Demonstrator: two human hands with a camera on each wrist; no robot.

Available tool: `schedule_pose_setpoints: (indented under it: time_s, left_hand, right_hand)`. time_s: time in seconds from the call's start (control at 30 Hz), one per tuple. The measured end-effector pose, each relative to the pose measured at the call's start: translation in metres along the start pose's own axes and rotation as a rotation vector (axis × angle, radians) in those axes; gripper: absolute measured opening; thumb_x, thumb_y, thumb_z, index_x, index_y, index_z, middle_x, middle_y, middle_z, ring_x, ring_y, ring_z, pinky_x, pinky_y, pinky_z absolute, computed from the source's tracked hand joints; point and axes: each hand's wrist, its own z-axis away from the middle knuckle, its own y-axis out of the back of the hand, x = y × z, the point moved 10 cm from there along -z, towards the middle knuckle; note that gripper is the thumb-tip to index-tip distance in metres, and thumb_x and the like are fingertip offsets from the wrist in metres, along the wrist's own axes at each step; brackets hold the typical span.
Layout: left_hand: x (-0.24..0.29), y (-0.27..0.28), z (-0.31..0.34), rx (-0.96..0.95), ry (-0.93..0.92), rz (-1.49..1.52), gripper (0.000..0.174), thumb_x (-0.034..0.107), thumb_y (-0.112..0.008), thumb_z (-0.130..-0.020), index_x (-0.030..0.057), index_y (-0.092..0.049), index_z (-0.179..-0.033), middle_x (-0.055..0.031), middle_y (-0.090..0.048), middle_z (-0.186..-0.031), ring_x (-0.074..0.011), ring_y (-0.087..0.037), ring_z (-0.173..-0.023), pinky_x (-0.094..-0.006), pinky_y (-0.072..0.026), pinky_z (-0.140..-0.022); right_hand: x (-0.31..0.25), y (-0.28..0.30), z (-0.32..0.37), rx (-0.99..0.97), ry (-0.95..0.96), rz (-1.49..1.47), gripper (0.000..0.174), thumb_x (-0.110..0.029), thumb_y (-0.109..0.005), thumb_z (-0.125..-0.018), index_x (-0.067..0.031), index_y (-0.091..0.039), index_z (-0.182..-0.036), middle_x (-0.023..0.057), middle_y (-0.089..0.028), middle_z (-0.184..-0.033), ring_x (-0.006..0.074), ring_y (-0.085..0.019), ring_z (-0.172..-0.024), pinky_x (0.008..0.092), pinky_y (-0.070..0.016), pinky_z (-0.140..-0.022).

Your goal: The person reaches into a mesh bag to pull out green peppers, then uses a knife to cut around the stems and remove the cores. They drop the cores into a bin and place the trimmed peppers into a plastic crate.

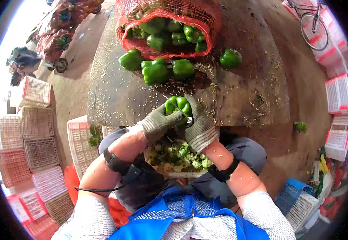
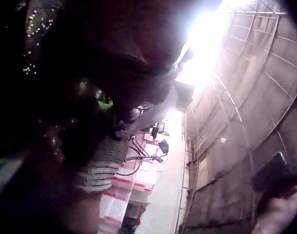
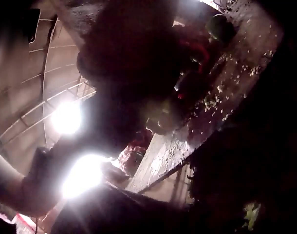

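Both hands wear grey-green knitted gloves and meet over the near edge of the wooden board. Between them is a glossy green bell pepper (image 1: 178, 105). My left hand (image 1: 158, 123) grips it from the left, thumb across its near side. The right hand (image 1: 200, 125) curls round its right side. A small shiny metal ring (image 1: 189, 121) shows by the right palm; I cannot tell what it belongs to. Below the hands, a crate (image 1: 178, 175) holds pale green pepper cores and scraps. The left wrist view shows a glove cuff (image 2: 102, 168); the right wrist view is mostly dark.
On the seed-strewn board (image 1: 122, 100) lie several bell peppers (image 1: 154, 72), one apart at right (image 1: 230, 59). A red mesh sack (image 1: 168, 10) full of peppers opens toward me. Stacked plastic crates (image 1: 38, 122) stand left, more crates (image 1: 338, 94) right. A bicycle (image 1: 314, 30) is far right.
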Motion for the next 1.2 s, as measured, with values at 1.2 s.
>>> schedule_pose_setpoints:
  time_s: [1.2]
  left_hand:
    - [0.094,-0.011,0.016,0.022,-0.506,-0.591,0.041,0.032,-0.058,-0.098,0.0003,-0.057,-0.123,-0.0131,-0.064,-0.106,-0.0224,-0.061,-0.099,-0.034,-0.0491,-0.086]
  right_hand:
    - [-0.004,0.008,-0.038,-0.072,-0.222,-0.699,0.088,-0.017,-0.082,-0.073,-0.0055,-0.034,-0.145,0.0085,-0.053,-0.132,0.0203,-0.052,-0.12,0.0348,-0.0405,-0.105]
